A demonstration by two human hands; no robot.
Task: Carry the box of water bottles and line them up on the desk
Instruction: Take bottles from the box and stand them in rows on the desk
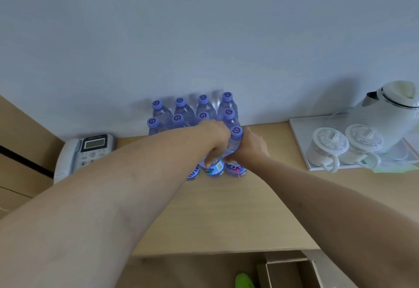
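the light wooden desk (226,215) stands against a pale blue-grey wall (204,27), and on it clear plastic water bottles with purple caps (181,111) stand upright in rows close to the wall. four caps show in the back row and four more in the row in front of it; a third row nearest the person is partly hidden by the arms, with three labelled bottle bases showing below the hands. both bare forearms reach in from the lower corners and meet over this front row. the left hand (215,135) comes over the top of a bottle in the front row (214,165), its thumb curled down onto the bottle's labelled side; its other fingers are hidden behind the hand. the right hand (251,147) wraps around the neck and shoulder of the purple-capped bottle at the right end of the front row (235,142), fingers curled round it, the cap standing clear above the hand. this bottle touches its neighbour.

left of the bottles, a white desk telephone with a small grey screen (86,151) lies near the desk's left end. to the right, a white rectangular tray (299,142) holds two white lidded cups (328,147) and a white electric kettle (390,115). below the desk's front edge, an open brown cardboard box (290,272) sits on the floor beside a bright green shoe (243,281).
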